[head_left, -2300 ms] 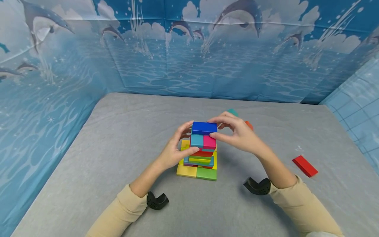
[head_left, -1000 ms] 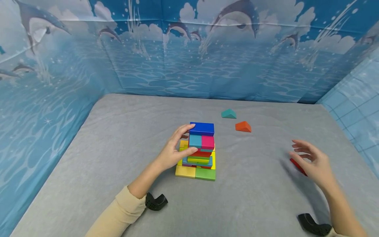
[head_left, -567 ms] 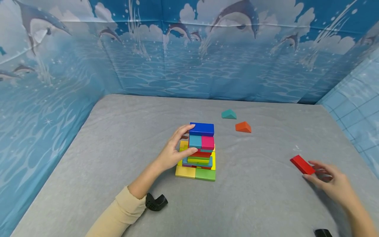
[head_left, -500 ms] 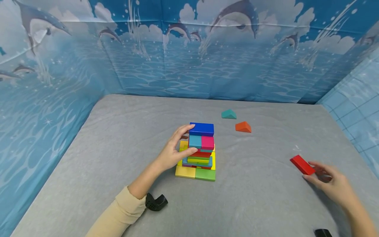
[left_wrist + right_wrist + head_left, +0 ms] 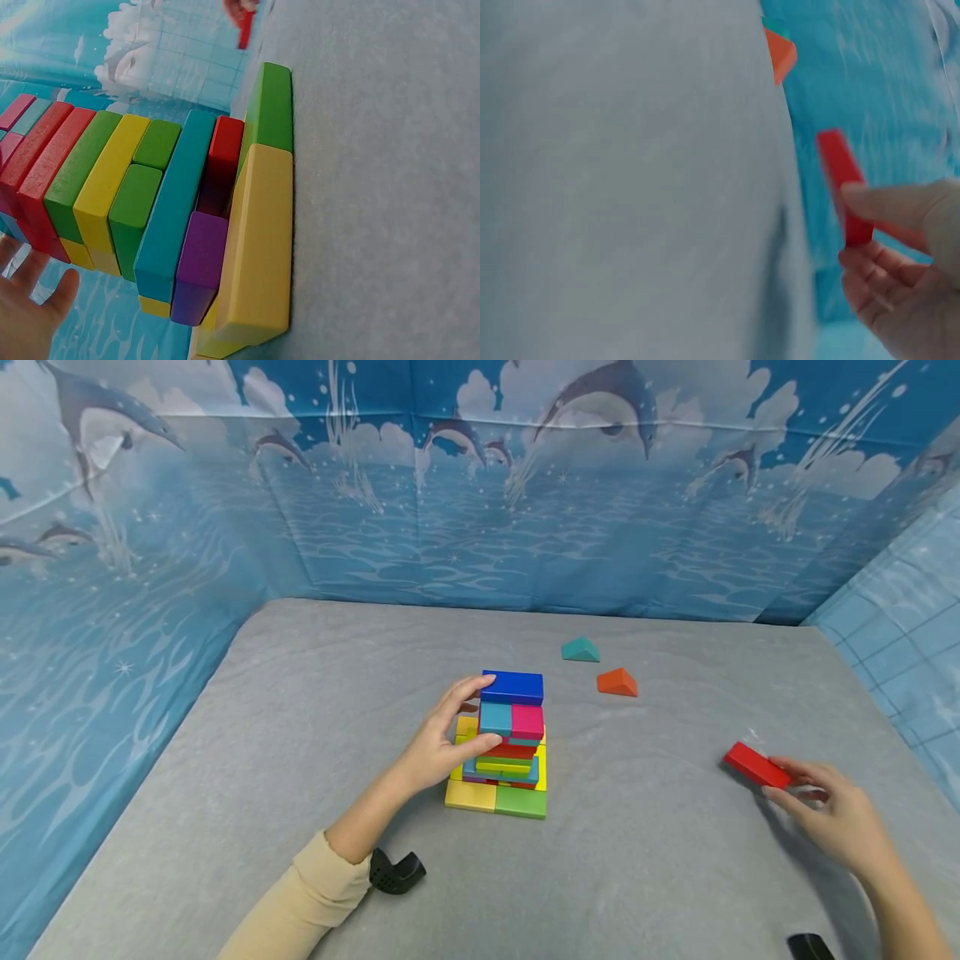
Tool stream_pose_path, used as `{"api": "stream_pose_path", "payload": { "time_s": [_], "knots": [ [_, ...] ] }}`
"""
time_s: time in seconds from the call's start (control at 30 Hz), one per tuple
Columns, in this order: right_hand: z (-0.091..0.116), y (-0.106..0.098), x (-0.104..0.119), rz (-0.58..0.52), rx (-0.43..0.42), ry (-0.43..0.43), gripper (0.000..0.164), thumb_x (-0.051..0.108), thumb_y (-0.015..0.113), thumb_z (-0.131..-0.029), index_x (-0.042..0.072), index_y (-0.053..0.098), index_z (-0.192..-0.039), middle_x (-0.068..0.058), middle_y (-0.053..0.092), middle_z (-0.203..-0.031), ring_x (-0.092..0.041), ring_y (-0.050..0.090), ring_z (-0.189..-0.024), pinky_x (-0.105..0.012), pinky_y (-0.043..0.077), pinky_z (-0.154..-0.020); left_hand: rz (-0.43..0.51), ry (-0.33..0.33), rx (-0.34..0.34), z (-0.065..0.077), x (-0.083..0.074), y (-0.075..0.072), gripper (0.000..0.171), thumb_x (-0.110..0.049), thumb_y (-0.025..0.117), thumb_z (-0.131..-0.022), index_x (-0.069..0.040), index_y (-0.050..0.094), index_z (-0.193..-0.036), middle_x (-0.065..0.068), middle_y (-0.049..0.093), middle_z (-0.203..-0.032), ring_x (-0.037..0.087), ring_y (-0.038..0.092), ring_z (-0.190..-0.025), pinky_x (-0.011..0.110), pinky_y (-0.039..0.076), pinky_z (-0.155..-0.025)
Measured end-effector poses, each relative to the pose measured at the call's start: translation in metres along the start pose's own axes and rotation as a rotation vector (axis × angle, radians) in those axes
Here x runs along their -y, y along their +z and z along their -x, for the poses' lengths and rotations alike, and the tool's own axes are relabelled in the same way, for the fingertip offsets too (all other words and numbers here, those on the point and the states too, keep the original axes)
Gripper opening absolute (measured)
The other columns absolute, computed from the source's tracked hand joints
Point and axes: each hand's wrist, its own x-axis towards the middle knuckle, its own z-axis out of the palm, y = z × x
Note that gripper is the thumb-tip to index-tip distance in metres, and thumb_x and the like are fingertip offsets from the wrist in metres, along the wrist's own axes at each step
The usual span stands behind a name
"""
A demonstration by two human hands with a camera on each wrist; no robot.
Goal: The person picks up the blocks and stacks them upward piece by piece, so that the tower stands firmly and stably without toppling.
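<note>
A tower of coloured wooden blocks (image 5: 504, 768) stands in the middle of the head view, a dark blue block (image 5: 512, 687) lying flat on top. My left hand (image 5: 438, 747) is at the tower's left side, its thumb in front and its fingers near the upper layers. In the left wrist view those fingers (image 5: 28, 271) look fairly straight; whether they touch the blocks is hard to tell. Off to the right, my right hand (image 5: 832, 810) pinches a red block (image 5: 756, 766) by one end. The right wrist view has this red block (image 5: 843, 180) between thumb and fingers, raised off the cloth.
Behind the tower to the right lie a teal wedge block (image 5: 581, 650) and an orange wedge block (image 5: 617, 682). Grey cloth (image 5: 315, 710) covers the table. A dolphin-print curtain (image 5: 480, 527) hangs along the back and sides.
My right hand left the tower's top, moved right and took hold of the red block, which has since lifted and shifted slightly left. My left hand has stayed by the tower.
</note>
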Motion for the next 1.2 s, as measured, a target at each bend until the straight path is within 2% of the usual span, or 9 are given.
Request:
{"api": "stream_pose_path", "payload": {
  "time_s": [0.13, 0.23, 0.37, 0.53, 0.67, 0.87, 0.9, 1.2],
  "knots": [
    [-0.011, -0.004, 0.04, -0.085, -0.022, -0.13, 0.045, 0.013, 0.071, -0.079, 0.004, 0.057, -0.121, -0.013, 0.052, -0.107, 0.015, 0.037, -0.082, -0.004, 0.038, -0.06, -0.007, 0.005, 0.001, 0.0, -0.001, 0.0, 0.06, -0.038, 0.057, -0.089, -0.011, 0.033, -0.138, 0.008, 0.035, -0.138, 0.022, 0.041, -0.116, 0.049, 0.04, -0.092],
    [-0.019, -0.004, 0.078, -0.139, -0.061, -0.244, 0.044, 0.006, 0.073, -0.077, 0.008, 0.06, -0.119, -0.007, 0.053, -0.105, 0.008, 0.041, -0.086, -0.002, 0.036, -0.067, 0.001, 0.011, 0.004, -0.001, 0.0, 0.0, 0.06, -0.036, 0.057, -0.089, -0.009, 0.033, -0.138, 0.01, 0.035, -0.138, 0.024, 0.041, -0.116, 0.052, 0.04, -0.09],
    [-0.027, -0.004, 0.129, -0.213, -0.09, -0.402, 0.046, -0.003, 0.074, -0.072, 0.007, 0.062, -0.116, -0.003, 0.054, -0.102, -0.002, 0.045, -0.087, -0.005, 0.036, -0.07, 0.015, 0.015, 0.008, -0.001, 0.001, 0.0, 0.059, -0.03, 0.058, -0.09, -0.009, 0.033, -0.138, 0.012, 0.035, -0.137, 0.026, 0.041, -0.115, 0.054, 0.039, -0.09],
    [-0.033, -0.002, 0.18, -0.346, -0.051, -0.592, 0.053, -0.014, 0.074, -0.065, 0.003, 0.062, -0.114, 0.001, 0.055, -0.101, -0.006, 0.047, -0.085, -0.014, 0.038, -0.061, 0.001, 0.003, 0.005, -0.001, 0.001, 0.0, 0.061, -0.038, 0.057, -0.089, -0.01, 0.033, -0.138, 0.009, 0.035, -0.138, 0.023, 0.04, -0.117, 0.052, 0.04, -0.091],
    [-0.037, 0.004, 0.211, -0.427, -0.001, -0.688, 0.053, -0.012, 0.075, -0.064, 0.005, 0.063, -0.113, -0.001, 0.057, -0.1, -0.007, 0.048, -0.084, -0.02, 0.035, -0.054, -0.013, 0.001, -0.003, -0.001, 0.002, 0.0, 0.064, -0.046, 0.054, -0.088, -0.011, 0.033, -0.138, 0.009, 0.035, -0.137, 0.022, 0.041, -0.117, 0.052, 0.04, -0.09],
    [-0.041, 0.018, 0.236, -0.432, 0.038, -0.785, 0.05, -0.006, 0.078, -0.064, 0.007, 0.065, -0.11, -0.001, 0.059, -0.099, -0.01, 0.051, -0.083, -0.017, 0.042, -0.067, -0.025, 0.0, 0.0, -0.002, 0.002, 0.0, 0.066, -0.049, 0.052, -0.087, -0.011, 0.033, -0.138, 0.01, 0.036, -0.137, 0.022, 0.041, -0.116, 0.052, 0.041, -0.089],
    [-0.041, 0.02, 0.238, -0.427, 0.04, -0.786, 0.048, -0.004, 0.078, -0.065, 0.007, 0.065, -0.11, -0.001, 0.059, -0.099, -0.01, 0.051, -0.083, -0.017, 0.044, -0.07, -0.024, 0.002, 0.001, -0.002, 0.002, 0.0, 0.066, -0.049, 0.053, -0.087, -0.011, 0.033, -0.137, 0.01, 0.036, -0.137, 0.023, 0.041, -0.116, 0.052, 0.041, -0.089],
    [-0.041, 0.033, 0.246, -0.375, 0.001, -0.755, 0.04, -0.001, 0.077, -0.068, 0.007, 0.067, -0.106, 0.0, 0.06, -0.101, -0.009, 0.055, -0.081, -0.018, 0.047, -0.069, -0.029, 0.021, 0.0, -0.002, 0.002, -0.001, 0.064, -0.046, 0.053, -0.088, -0.009, 0.033, -0.137, 0.01, 0.037, -0.136, 0.023, 0.042, -0.115, 0.047, 0.042, -0.09]
  ]
}}
